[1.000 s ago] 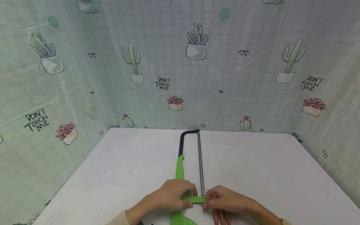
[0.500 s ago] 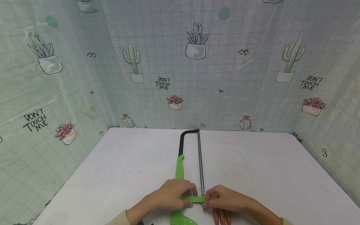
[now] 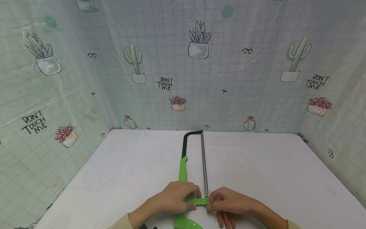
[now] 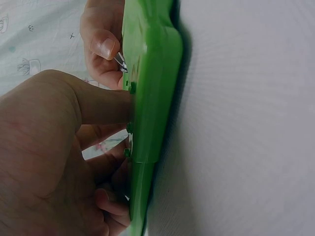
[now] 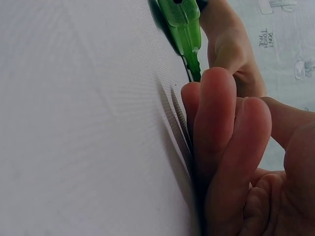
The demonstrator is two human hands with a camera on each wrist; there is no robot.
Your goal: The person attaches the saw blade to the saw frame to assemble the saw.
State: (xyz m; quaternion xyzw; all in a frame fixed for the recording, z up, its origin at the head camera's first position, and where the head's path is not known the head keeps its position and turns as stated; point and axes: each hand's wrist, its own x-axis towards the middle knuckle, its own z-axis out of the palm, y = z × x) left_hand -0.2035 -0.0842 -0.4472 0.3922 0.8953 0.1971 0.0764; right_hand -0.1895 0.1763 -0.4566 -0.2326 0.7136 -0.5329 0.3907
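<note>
A hacksaw (image 3: 183, 170) with a green body and black front bow lies flat on the table, its far end pointing away. Its grey blade (image 3: 204, 165) runs along the right side. My left hand (image 3: 177, 197) lies across the green body, fingers and thumb curled about the short green crossbar (image 3: 200, 201). At the crossbar's right end, my right hand (image 3: 228, 202) pinches a small shiny metal fitting (image 4: 121, 63) between thumb and forefinger. Its other fingers (image 5: 216, 118) hang loosely curled close to the tabletop. Much of the fitting is hidden by the fingertips.
A white-covered table (image 3: 271, 168) lies under the saw. Cactus-patterned cloth (image 3: 223, 73) hangs behind it and at both sides. Small dark items (image 3: 144, 226) show at the bottom edge, beside the left forearm, mostly cut off.
Both hands keep the same hold on the hacksaw, and the saw stays in place. Only the head view has shifted very slightly.
</note>
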